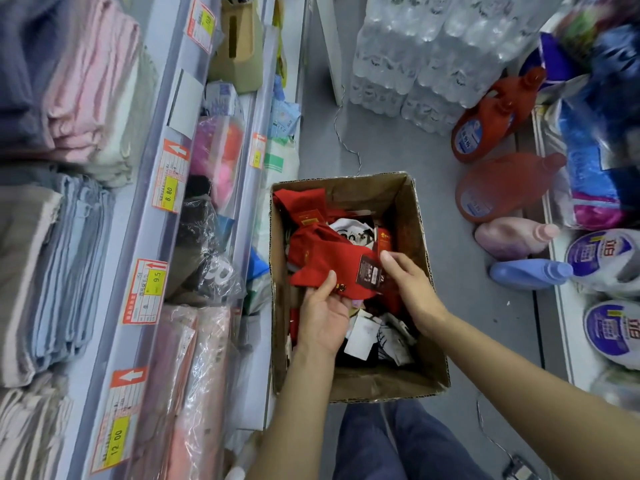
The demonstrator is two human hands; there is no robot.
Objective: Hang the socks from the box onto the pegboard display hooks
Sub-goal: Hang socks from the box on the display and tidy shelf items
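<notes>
A cardboard box (349, 386) on the floor is filled with red socks (325, 258) and black-and-white ones. One red pair is gripped by the left hand (323, 315) and pinched at its dark label (370, 271) by the right hand (412, 289).

Folded towels (69, 98) fill left shelves; detergent bottles (491, 129) and bottled water packs (433, 46) stand right.

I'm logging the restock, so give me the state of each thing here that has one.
cardboard box: open, on the floor, socks inside
red socks: held over the box by both hands
left hand: gripping the red socks from below
right hand: pinching the dark label
red detergent bottles: capped, lying on the floor
</notes>
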